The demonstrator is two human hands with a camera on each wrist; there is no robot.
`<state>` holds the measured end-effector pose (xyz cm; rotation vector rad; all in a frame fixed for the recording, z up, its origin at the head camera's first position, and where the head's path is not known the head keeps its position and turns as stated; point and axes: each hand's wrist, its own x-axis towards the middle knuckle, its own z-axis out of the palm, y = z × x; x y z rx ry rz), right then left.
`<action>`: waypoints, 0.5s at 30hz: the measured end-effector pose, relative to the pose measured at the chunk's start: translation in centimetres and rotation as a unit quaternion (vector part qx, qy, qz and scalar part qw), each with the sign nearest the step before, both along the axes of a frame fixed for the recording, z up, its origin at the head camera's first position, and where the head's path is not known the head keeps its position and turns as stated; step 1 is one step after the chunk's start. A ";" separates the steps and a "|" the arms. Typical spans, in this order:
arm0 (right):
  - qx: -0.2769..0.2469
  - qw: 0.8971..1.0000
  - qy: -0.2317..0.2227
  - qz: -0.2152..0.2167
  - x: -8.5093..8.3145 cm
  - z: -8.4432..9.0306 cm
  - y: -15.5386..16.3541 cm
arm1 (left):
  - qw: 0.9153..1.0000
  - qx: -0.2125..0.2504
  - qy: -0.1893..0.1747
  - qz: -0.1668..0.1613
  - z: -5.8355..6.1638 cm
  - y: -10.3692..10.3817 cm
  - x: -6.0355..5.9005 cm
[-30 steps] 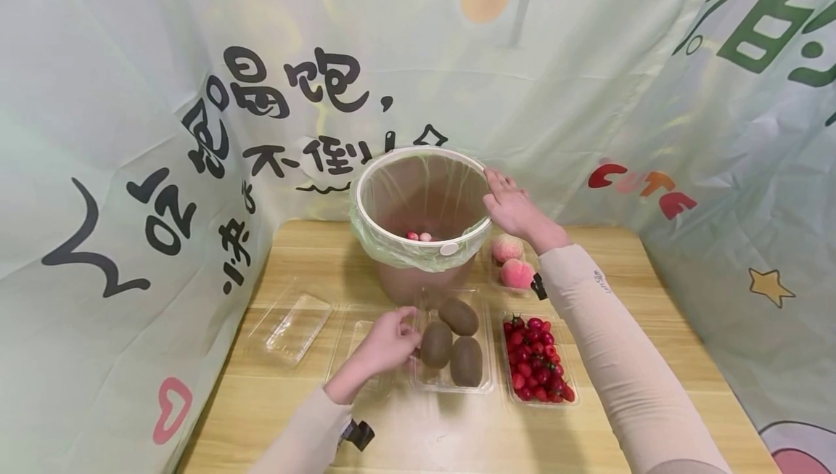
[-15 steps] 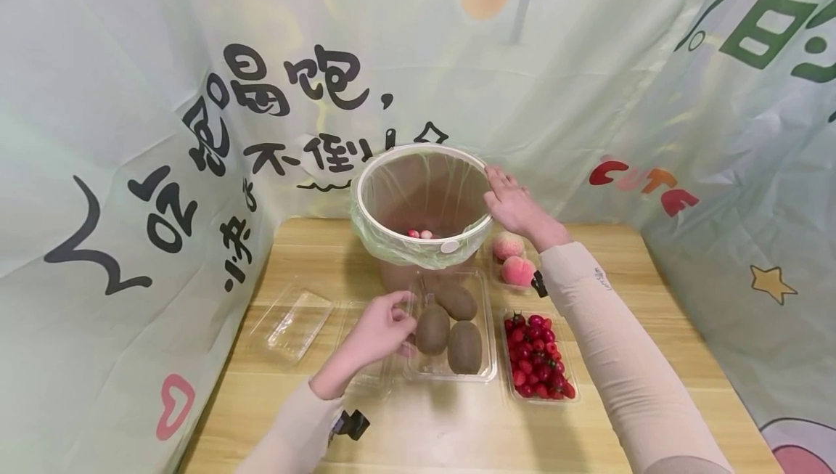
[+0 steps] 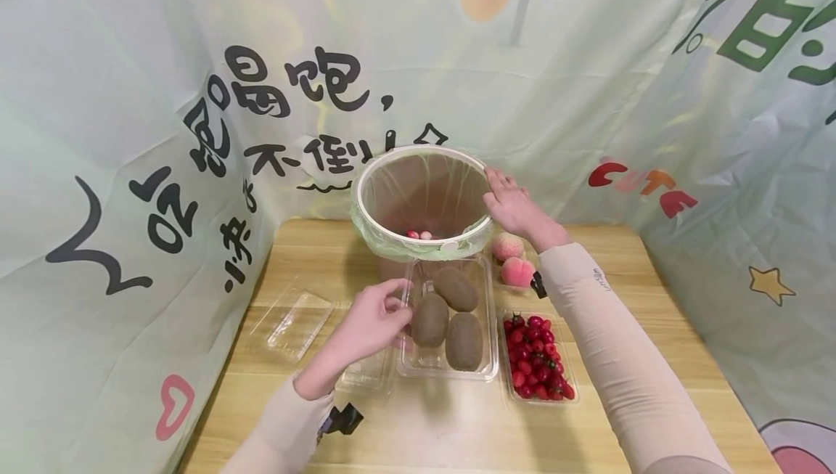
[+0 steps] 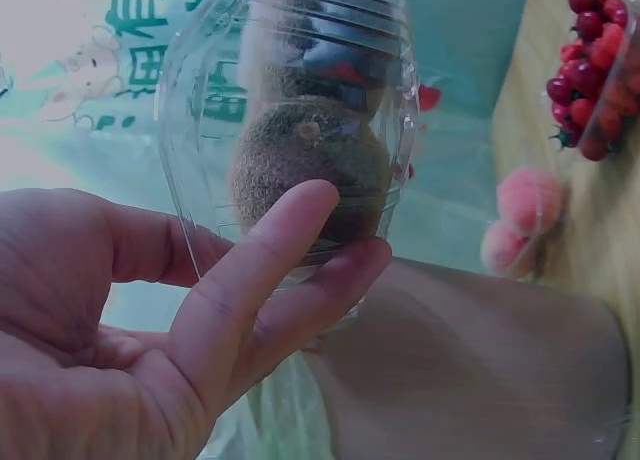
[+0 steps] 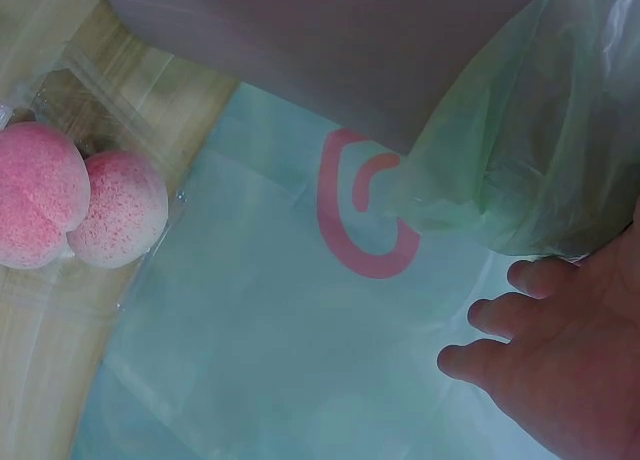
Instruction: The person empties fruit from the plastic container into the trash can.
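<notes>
My left hand (image 3: 374, 320) grips the left edge of a clear plastic box (image 3: 488, 372) with three brown kiwis (image 3: 429, 320) in it. The box is raised and tilted just in front of the bin. In the left wrist view its clear side (image 4: 180, 140) rises from between thumb and fingers, a kiwi (image 4: 310, 170) right by the fingertips. My right hand (image 3: 512, 204) rests on the right of the round bin's rim (image 3: 366, 220), fingers extended. A green bag (image 3: 392, 245) lines the bin. Small red and pale fruits (image 3: 419, 235) lie inside.
A box of red cherry tomatoes (image 3: 538, 358) stands at the right on the wooden table (image 3: 444, 430). Two pink peaches (image 3: 517, 271) sit right of the bin. Clear plastic containers (image 3: 299, 325) lie at the left. Printed cloth (image 3: 555, 96) encloses the table.
The box of kiwis has been raised and its far end now overlaps the bin's lower front. My left hand has shifted up and slightly left with it. The right hand keeps its place.
</notes>
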<state>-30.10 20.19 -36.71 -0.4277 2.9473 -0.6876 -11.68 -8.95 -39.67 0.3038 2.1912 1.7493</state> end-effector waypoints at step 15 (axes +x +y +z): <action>0.005 1.000 -0.002 0.001 0.1 0.1 0.0 | 0.999 0.028 0.019 -0.010 3.6 -1.4 -0.6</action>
